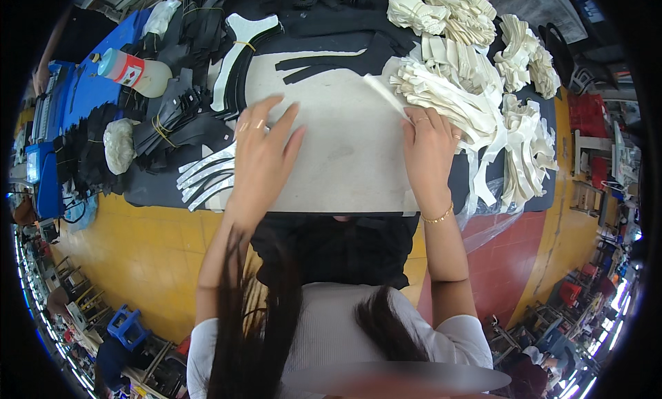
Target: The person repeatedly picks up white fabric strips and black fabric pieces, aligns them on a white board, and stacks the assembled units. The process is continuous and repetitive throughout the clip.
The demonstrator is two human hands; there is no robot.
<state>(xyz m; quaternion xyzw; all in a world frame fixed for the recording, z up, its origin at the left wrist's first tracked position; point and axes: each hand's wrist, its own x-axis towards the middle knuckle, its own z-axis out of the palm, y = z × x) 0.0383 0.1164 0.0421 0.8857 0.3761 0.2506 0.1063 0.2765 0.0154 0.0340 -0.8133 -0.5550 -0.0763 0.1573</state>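
Observation:
My left hand [265, 151] is over the left side of a pale board [338, 144], its fingers spread and a little blurred, with nothing in them. Beside its wrist, several white curved strips [207, 177] fan out past the board's left edge. My right hand [429, 151], at the board's right side, has its fingers closed on one end of a white strip [383, 94]. That strip slants up and to the left. Just beyond this hand lies a heap of cream cut pieces [445, 99]. Black cut pieces [334, 62] rest along the board's far edge.
Tied black bundles [172, 130] and a bottle with a red label [134, 72] stand at the left. A white-topped bundle [238, 57] leans at the far left of the board. More cream pieces [527, 151] and clear plastic [483, 216] hang at the right edge.

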